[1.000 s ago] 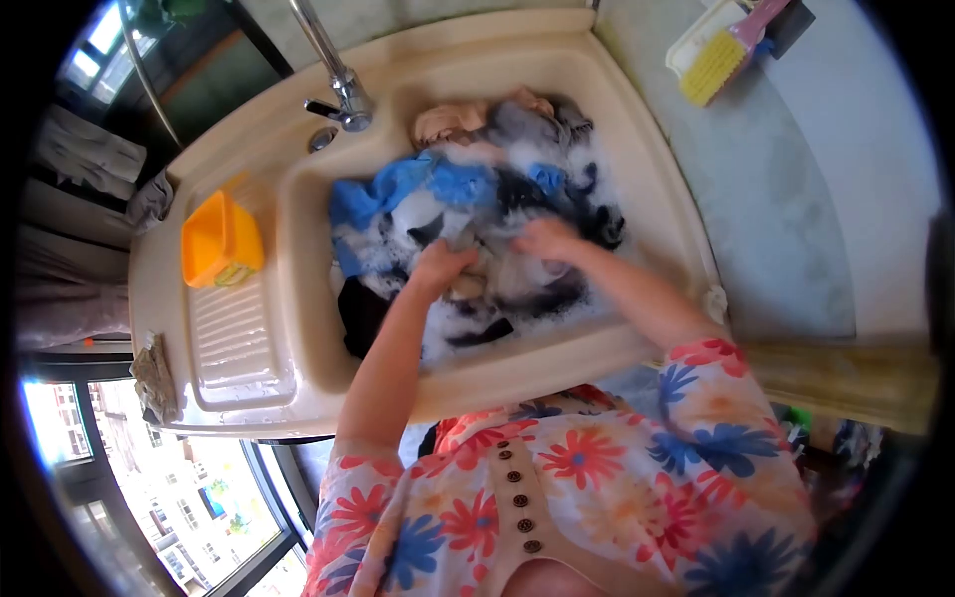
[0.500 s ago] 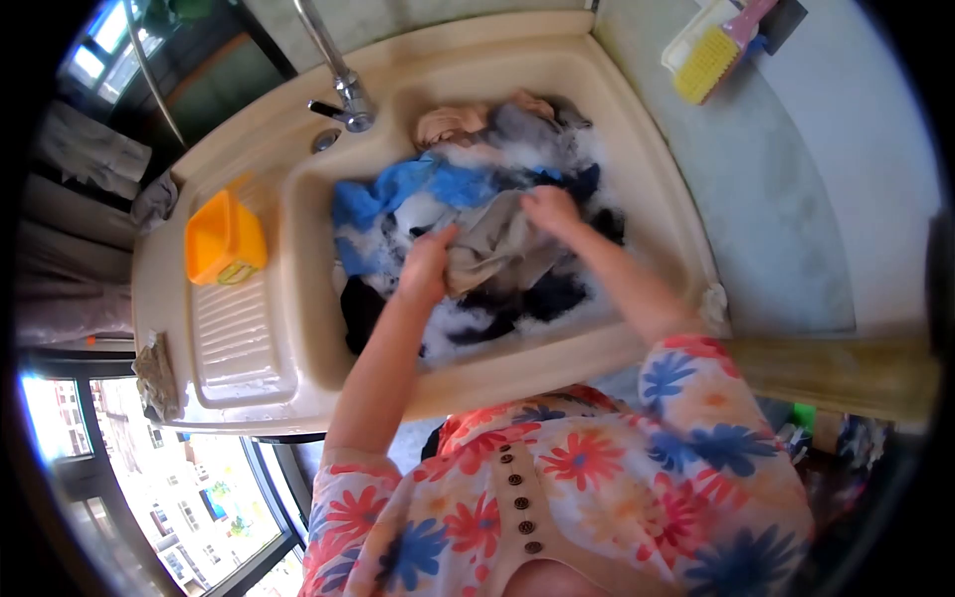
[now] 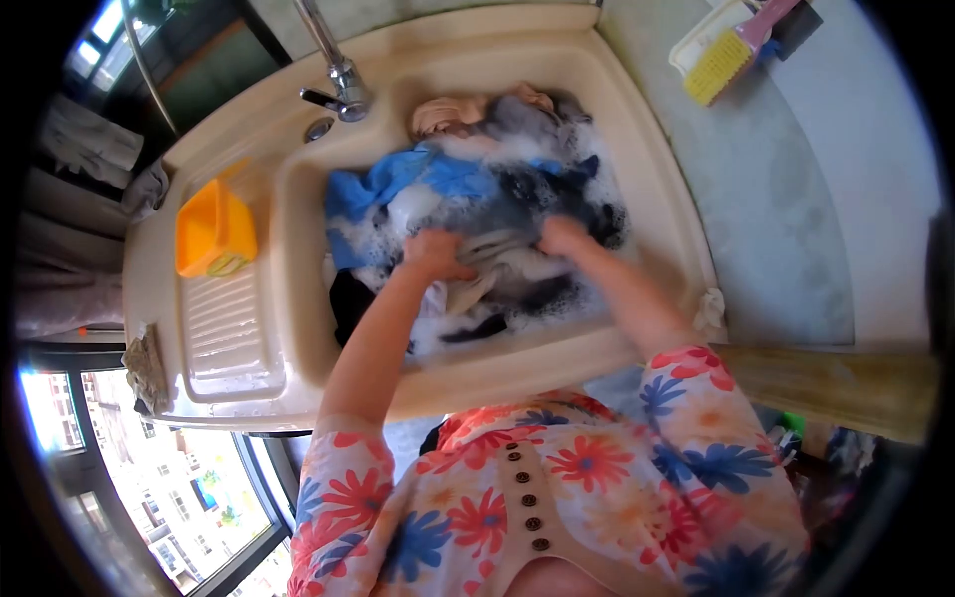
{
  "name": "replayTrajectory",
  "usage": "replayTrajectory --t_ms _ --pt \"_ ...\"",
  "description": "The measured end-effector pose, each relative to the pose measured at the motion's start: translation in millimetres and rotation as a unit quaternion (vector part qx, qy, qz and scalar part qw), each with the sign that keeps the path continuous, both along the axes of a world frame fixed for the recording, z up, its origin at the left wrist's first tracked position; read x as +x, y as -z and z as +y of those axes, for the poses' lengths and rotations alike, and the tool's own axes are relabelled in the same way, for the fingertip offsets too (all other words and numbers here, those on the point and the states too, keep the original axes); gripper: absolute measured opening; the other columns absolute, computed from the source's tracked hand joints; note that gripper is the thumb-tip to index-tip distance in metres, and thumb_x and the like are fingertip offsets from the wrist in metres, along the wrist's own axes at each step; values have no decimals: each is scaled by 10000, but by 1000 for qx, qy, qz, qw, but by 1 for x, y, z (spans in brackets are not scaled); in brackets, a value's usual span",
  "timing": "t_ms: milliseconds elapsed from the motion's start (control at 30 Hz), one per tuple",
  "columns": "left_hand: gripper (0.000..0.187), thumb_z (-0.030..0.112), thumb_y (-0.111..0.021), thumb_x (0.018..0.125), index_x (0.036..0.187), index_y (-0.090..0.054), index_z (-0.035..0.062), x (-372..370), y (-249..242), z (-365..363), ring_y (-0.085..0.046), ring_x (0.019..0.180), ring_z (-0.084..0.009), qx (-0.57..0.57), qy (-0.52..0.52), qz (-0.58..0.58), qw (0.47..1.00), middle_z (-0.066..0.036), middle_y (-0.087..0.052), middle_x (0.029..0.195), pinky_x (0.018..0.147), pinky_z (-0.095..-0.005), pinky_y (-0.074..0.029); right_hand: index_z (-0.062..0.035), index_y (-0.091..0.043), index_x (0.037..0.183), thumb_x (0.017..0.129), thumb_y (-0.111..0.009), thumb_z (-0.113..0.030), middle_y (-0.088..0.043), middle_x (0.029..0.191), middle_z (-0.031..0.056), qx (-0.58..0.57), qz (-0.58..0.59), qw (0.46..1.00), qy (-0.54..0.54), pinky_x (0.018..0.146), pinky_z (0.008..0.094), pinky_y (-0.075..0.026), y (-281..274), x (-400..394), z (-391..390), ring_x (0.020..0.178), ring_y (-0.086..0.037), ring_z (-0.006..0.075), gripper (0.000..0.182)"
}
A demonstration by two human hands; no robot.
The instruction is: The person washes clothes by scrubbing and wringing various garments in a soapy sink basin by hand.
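Note:
A light grey-beige garment (image 3: pixel 507 261) lies low in the soapy water, stretched between my two hands. My left hand (image 3: pixel 435 256) is closed on its left side, thumb pointing inward. At its upper right edge, my slightly blurred right hand (image 3: pixel 564 237) is closed on the cloth, its fingertips partly hidden. Just beyond my hands floats a bright blue garment (image 3: pixel 403 179). Dark clothing (image 3: pixel 527 189) lies under the foam near my right hand. Peach-coloured cloth (image 3: pixel 448 116) and grey cloth (image 3: pixel 517 121) are heaped at the basin's far end.
The cream sink (image 3: pixel 662 189) has a ribbed washboard (image 3: pixel 231 348) on its left, with a yellow plastic container (image 3: pixel 216 229) behind it. A chrome faucet (image 3: pixel 343 85) stands at the back. A yellow-bristled brush (image 3: pixel 718 68) lies at upper right. A rag (image 3: pixel 146 368) hangs over the left edge.
Both hands have gone lower into the water with the light grey garment, which is now more submerged. My right hand has moved slightly down and toward me. The view has shifted a little.

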State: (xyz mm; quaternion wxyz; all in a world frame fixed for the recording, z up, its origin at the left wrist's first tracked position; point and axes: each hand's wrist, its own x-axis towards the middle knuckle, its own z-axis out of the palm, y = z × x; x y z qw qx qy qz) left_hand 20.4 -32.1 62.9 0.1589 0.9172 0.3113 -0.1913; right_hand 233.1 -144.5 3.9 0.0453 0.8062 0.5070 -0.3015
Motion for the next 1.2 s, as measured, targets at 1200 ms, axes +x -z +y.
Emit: replayTrajectory --t_ms 1200 --pt "253 164 -699 648 815 -606 -2 -42 -24 60 -562 635 -183 -424 -317 -304 792 -87 -580 691 603 -287 -446 56 -562 1014 854 -541 -310 -608 825 18 339 388 829 217 674 282 -436 -100 76 -45 749 -544 122 401"
